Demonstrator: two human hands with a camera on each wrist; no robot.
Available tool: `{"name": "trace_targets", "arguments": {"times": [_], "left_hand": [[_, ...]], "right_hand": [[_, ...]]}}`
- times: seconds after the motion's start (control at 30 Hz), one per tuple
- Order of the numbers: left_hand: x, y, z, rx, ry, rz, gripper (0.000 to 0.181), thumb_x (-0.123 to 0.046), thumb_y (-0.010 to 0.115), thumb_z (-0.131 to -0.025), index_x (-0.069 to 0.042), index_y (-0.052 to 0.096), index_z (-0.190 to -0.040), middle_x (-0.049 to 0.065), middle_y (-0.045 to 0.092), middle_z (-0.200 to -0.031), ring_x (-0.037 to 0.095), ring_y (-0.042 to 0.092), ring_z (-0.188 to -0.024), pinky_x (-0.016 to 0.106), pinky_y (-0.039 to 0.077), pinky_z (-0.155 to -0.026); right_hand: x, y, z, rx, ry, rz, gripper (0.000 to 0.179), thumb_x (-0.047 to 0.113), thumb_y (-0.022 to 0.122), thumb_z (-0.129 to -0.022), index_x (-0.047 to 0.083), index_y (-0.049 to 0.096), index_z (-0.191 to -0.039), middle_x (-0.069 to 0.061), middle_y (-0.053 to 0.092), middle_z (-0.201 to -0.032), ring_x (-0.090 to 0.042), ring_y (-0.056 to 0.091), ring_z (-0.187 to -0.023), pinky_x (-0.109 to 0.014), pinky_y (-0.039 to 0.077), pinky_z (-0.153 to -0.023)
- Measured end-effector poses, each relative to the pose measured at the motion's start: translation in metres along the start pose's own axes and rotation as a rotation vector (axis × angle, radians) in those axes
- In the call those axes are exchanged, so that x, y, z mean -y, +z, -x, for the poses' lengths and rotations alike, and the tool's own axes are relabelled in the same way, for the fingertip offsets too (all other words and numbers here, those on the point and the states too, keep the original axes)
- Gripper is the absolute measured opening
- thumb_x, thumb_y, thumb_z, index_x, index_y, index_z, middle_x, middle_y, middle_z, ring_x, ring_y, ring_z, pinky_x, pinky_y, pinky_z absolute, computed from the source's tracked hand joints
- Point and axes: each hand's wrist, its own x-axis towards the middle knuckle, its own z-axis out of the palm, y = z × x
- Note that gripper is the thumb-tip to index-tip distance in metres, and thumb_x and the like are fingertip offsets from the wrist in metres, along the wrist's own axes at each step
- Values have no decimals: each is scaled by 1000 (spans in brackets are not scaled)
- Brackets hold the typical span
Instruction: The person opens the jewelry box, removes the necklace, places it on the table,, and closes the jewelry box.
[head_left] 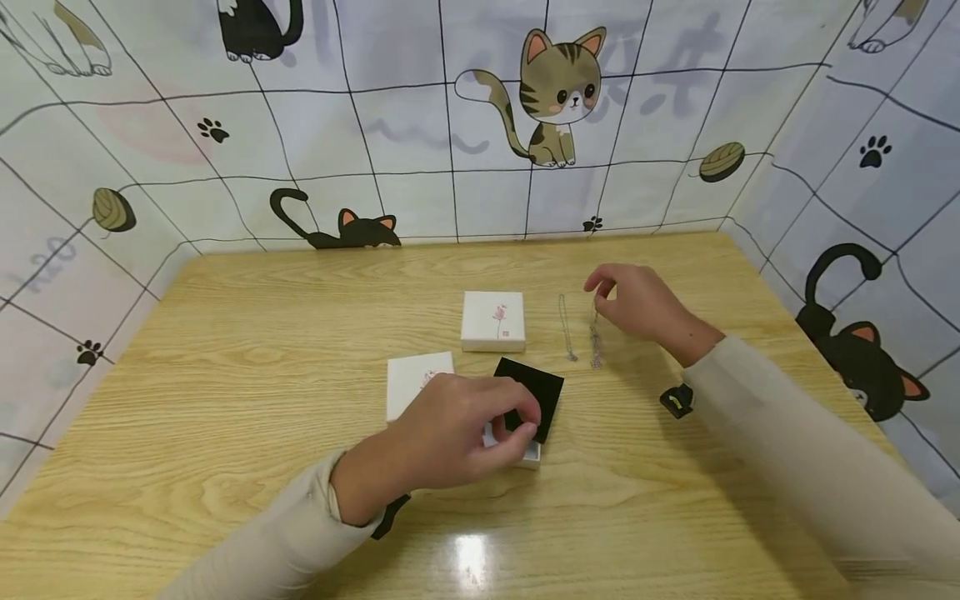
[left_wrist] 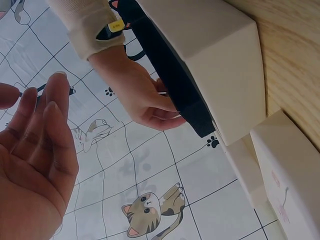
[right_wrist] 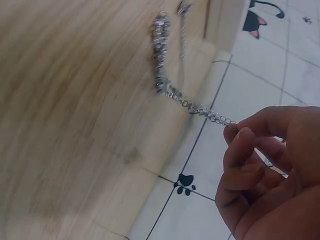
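My right hand (head_left: 641, 302) pinches one end of a silver chain bracelet (right_wrist: 160, 47) between thumb and forefinger. That end is lifted, while the bracelet's far part lies on the table. Beside it stretches a thin silver necklace (head_left: 566, 329) with a small pendant. My left hand (head_left: 457, 429) hovers over a small white box (head_left: 532, 457), its fingers loosely bent and holding nothing. A black square pad (head_left: 551, 387) sits askew on top of this box, overhanging its edge. In the head view the left hand hides much of the box.
A white box with a pink flower print (head_left: 493, 321) stands farther back. Left of the black pad lies a white flower-printed lid (head_left: 412, 375), partly behind the left hand. Cat-patterned cloth (head_left: 405, 133) borders the wooden table (head_left: 262, 350) at the back and sides.
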Motion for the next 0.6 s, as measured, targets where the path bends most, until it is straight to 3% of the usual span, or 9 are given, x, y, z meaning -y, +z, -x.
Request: {"name": "trace_targets", "arguments": {"times": [0.3,0.6], "left_hand": [[-1,0,-1,12,-1,-7,5,-17,63,-92,-19,66,-90,-14,63,-76,-8,57,-64,6,39,-59],[1,-2,0,14,-5,-64,5,-16,63,-91,-20,67,-89,-15,64,-78,-7,53,-61,6,35,-56]], "right_hand": [[-8,11,-33,34,70,51,24,4,53,-97,1,65,-117,-19,65,-106,-26,58,-77,-34,46,-64],[-11,16,-55,72,117,115,23,4,53,-97,1,63,-117,-21,64,-113,-35,62,-97,-46,49,-79]]}}
